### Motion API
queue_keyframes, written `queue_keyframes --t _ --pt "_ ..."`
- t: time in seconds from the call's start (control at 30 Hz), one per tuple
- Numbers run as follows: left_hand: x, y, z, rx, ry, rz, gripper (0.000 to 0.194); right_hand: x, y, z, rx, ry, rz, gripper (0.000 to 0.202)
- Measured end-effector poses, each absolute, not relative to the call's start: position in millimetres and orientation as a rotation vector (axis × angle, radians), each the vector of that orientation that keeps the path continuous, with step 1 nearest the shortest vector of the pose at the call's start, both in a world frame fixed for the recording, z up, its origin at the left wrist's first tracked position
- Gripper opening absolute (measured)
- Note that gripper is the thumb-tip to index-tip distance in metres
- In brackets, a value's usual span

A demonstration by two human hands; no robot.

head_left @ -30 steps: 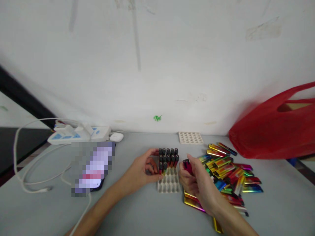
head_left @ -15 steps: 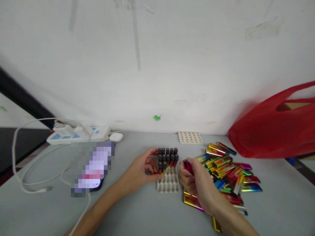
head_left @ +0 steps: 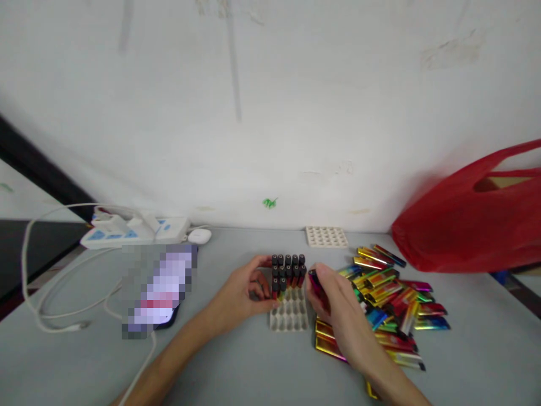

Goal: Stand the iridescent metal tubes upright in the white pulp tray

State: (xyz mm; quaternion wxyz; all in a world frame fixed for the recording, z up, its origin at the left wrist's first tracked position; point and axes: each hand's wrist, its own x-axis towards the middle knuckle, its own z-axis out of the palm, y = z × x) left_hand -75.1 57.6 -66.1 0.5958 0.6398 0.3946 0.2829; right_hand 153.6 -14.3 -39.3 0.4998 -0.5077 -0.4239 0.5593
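A pale moulded tray (head_left: 289, 317) lies on the grey table, its back rows filled with several upright black-topped lighters (head_left: 288, 270). Around the tray's left side curls my left hand (head_left: 249, 288), thumb and fingers apart and touching its edge and the outermost lighters. Just right of the tray, my right hand (head_left: 333, 299) is closed on a dark magenta lighter (head_left: 316, 282), black end up. Shiny multicoloured lighters (head_left: 386, 287) lie in a loose pile beside and behind my right hand.
Against the wall lies a second pale tray (head_left: 327, 237). A red plastic bag (head_left: 473, 220) stands at the right. On the left are a phone (head_left: 169, 287) with a blurred screen, a white power strip (head_left: 175, 228), a white plug-like case (head_left: 199, 235) and looping white cables (head_left: 40, 307).
My right hand has moved slightly left and up with the magenta lighter, closer to the filled rows. My left hand has stayed in place.
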Motion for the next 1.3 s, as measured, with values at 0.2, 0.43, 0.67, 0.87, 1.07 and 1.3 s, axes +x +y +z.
queue_keyframes --t 0.2,0.43,0.67,0.87,1.07,1.3 --pt "-75.4 57.8 -68.7 1.500 0.917 0.671 0.081 146.4 -23.8 -23.1 -1.273 -1.376 1.011 0.034" --pt "-75.3 57.9 -69.2 1.494 0.909 0.664 0.080 148.6 -21.4 -22.8 -1.224 -1.610 0.686 0.010" --pt "-74.6 57.1 -67.1 1.497 0.914 0.671 0.081 150.7 -20.1 -31.1 -1.249 -1.744 0.573 0.009" --pt "-74.9 57.6 -68.4 1.492 0.898 0.670 0.081 154.3 -17.8 -37.5 -1.256 -1.875 0.434 0.015" --pt "-75.7 57.7 -69.1 1.493 0.905 0.675 0.080 156.6 -15.8 -40.5 -1.268 -1.921 0.271 0.019" --pt "-75.1 58.1 -67.1 1.494 0.889 0.664 0.080 156.6 -16.7 -37.4 -1.261 -1.962 0.284 0.018"
